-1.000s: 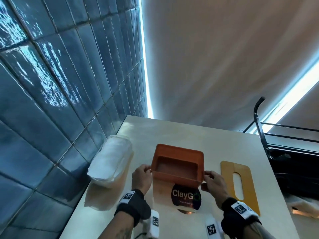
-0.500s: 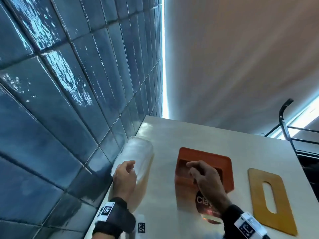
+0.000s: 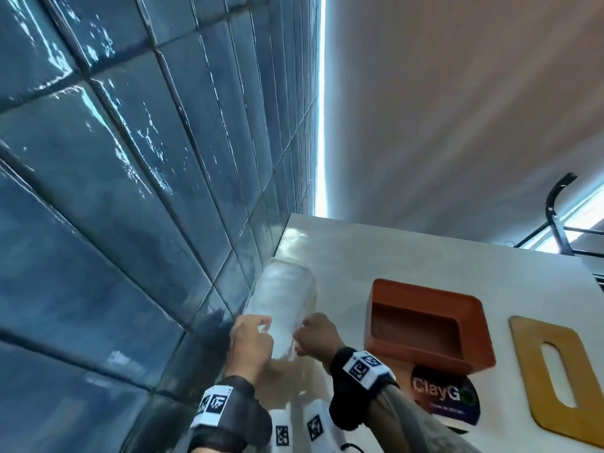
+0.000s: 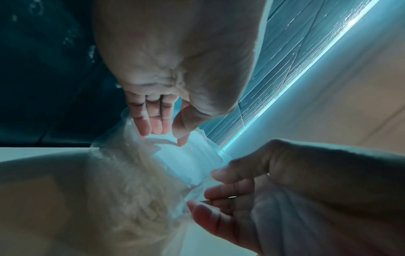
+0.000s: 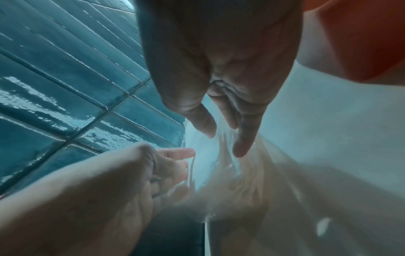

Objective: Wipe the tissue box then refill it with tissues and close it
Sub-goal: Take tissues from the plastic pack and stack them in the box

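A pack of white tissues (image 3: 281, 299) in clear plastic wrap lies on the table by the tiled wall. My left hand (image 3: 261, 325) pinches the wrap at the pack's near end on its left side, thumb against fingers (image 4: 163, 136). On the right side of that end my right hand (image 3: 299, 338) pinches the loose film between thumb and finger (image 5: 223, 143). The orange tissue box (image 3: 425, 325) stands open and empty to the right, with no hand on it. Its yellow slotted lid (image 3: 555, 371) lies flat further right.
The blue tiled wall (image 3: 130, 191) runs close along the left of the pale table (image 3: 359, 250). A round dark "ClayGo" sticker (image 3: 444, 400) lies in front of the box. A black metal rack (image 3: 559, 217) stands at the far right.
Both hands left the orange box and moved left to the tissue pack. First the left arrived, then the right, and both now pinch its wrap. My view swung left toward the wall.
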Demonstrator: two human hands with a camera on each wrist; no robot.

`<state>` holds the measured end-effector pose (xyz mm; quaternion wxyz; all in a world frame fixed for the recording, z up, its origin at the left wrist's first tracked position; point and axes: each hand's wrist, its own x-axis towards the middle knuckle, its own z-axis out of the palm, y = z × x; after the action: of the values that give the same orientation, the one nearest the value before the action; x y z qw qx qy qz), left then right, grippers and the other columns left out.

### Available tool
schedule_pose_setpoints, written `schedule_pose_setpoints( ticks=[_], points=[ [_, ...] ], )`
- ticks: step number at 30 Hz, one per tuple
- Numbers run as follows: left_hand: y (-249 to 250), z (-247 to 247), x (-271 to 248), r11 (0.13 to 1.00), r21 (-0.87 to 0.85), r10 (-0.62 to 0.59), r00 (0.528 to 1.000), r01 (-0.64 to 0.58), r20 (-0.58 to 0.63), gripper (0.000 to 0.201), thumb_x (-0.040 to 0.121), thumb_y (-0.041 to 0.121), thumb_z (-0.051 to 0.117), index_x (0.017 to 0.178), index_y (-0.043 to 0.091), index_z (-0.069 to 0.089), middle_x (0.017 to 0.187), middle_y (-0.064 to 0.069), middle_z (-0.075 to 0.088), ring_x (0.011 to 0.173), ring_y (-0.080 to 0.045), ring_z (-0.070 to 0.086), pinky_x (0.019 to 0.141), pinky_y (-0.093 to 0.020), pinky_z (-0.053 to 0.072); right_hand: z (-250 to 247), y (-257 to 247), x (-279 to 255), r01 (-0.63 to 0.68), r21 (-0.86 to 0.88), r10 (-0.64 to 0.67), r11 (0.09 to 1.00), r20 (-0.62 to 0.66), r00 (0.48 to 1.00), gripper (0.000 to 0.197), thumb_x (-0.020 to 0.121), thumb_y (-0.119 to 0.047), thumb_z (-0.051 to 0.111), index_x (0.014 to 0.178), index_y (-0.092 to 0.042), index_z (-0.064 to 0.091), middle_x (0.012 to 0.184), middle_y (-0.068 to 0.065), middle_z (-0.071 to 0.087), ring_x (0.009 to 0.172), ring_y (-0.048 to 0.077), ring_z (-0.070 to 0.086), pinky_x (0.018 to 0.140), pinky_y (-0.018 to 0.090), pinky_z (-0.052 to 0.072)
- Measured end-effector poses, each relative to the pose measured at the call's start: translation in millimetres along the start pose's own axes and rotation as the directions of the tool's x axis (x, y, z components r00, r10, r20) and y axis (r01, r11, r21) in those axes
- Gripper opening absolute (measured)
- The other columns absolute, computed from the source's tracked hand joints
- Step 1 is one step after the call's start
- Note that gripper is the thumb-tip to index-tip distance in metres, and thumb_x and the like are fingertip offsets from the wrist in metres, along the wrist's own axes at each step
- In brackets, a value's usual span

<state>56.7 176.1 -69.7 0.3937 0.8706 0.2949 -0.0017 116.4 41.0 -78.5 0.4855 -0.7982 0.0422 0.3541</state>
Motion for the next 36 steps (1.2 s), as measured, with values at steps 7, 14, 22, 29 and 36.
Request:
schedule_pose_setpoints(
  ticks=[7,14,22,29,36],
  points=[
    [-2.4,3.1,1.8,0.998,0.063,-0.025,0.997,0.021,0.068,0.027,0.08,-0.001,0.053,0.063,0.015,0.067,0.097,-0.019,0.068,0.101,-0.036,0.062,0.084,-0.029,0.048,2.2,-24.7,-6.5,-0.103,0.184,0.114,0.978,-0.05,0.992,0.029,0.071,-0.015,0.073,0.089,0.007,0.067,0.075,0.015,0.061,0.062,0.027,0.06,0.056,0.034,0.057],
    [10.3,-15.6,-9.0,0.999,0.032,0.039,0.99,-0.043,0.136,0.041,0.083,-0.006,0.048,0.096,0.016,0.081,0.106,0.007,0.072,0.105,-0.021,0.068,0.09,-0.024,0.05,14.4,-39.9,-6.2,-0.147,0.096,0.147,0.985,0.005,0.989,0.027,0.068,-0.018,0.077,0.085,0.002,0.067,0.072,0.013,0.062,0.063,0.028,0.063,0.052,0.029,0.051],
    [29.4,-33.5,-16.5,0.988,-0.104,-0.109,0.994,0.109,0.014,0.04,0.094,0.02,0.055,0.132,0.008,0.057,0.135,-0.016,0.058,0.125,-0.031,0.053,0.109,-0.041,0.041,0.2,-43.0,-12.9,-0.215,0.636,0.14,0.741,0.168,0.976,0.028,0.083,-0.007,0.068,0.108,0.005,0.066,0.096,0.016,0.063,0.084,0.034,0.061,0.075,0.045,0.052],
    [48.5,-41.8,-19.3,0.915,-0.283,-0.254,0.955,0.289,0.153,0.027,0.093,0.038,0.057,0.096,0.012,0.063,0.103,-0.008,0.069,0.095,-0.027,0.06,0.086,-0.04,0.05,-20.0,-41.3,-33.2,-0.208,0.67,-0.014,0.713,0.309,0.951,0.009,0.089,0.006,0.059,0.095,0.002,0.065,0.085,0.014,0.068,0.078,0.03,0.067,0.071,0.041,0.057],
    [69.3,-69.1,-51.5,0.445,-0.692,-0.072,0.793,0.569,0.606,0.048,0.088,0.039,0.068,0.119,0.002,0.065,0.069,-0.028,0.075,0.033,-0.019,0.064,0.035,-0.02,0.052,-64.1,-39.2,-60.8,-0.146,0.552,-0.178,0.821,0.49,0.854,0.038,0.085,0.005,0.063,0.123,0.006,0.058,0.108,0.019,0.066,0.088,0.027,0.071,0.069,0.033,0.061]
  ],
)
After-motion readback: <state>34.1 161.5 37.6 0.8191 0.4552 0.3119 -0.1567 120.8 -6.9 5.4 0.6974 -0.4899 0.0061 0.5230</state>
